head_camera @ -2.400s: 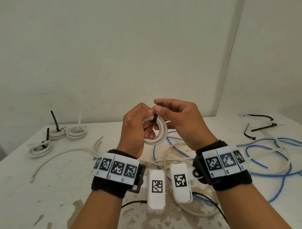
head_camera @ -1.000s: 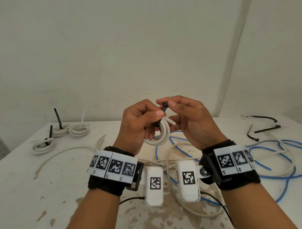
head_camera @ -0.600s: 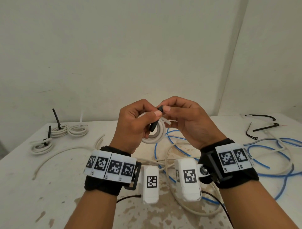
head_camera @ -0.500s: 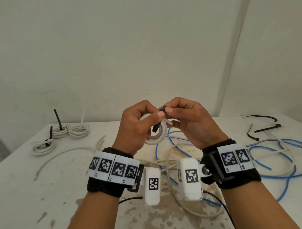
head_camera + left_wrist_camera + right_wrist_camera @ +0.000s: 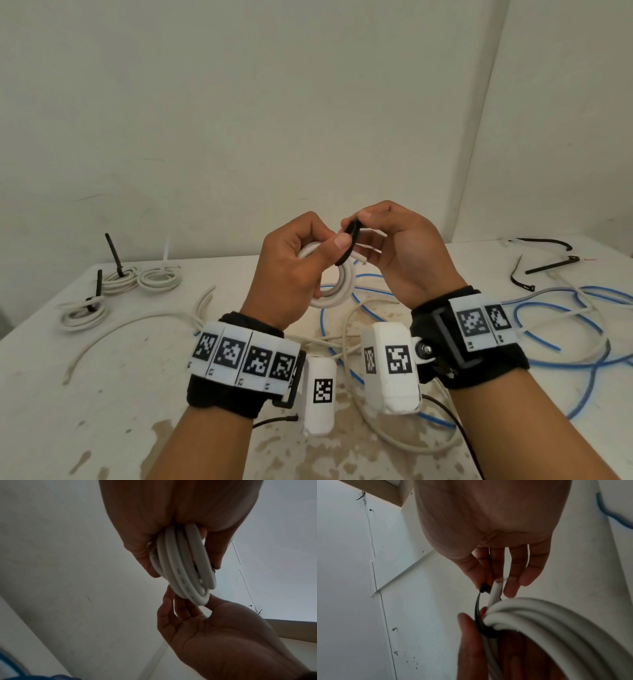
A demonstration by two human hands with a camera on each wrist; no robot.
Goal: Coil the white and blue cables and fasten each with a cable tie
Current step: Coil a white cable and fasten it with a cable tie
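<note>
Bending over the coil (image 5: 330,291) now — the black tie (image 5: 346,246) stood straight 2.4 s ago. Left hand (image 5: 291,274) grips coil above the table (image 5: 68,394); right hand (image 5: 404,253) pinches the tie's head (image 5: 484,588). Fastening looks near — threading next, probably.

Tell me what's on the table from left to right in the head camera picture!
Three tied white coils → loose white cable → the hands' white coil → blue cable → spare black ties.
</note>
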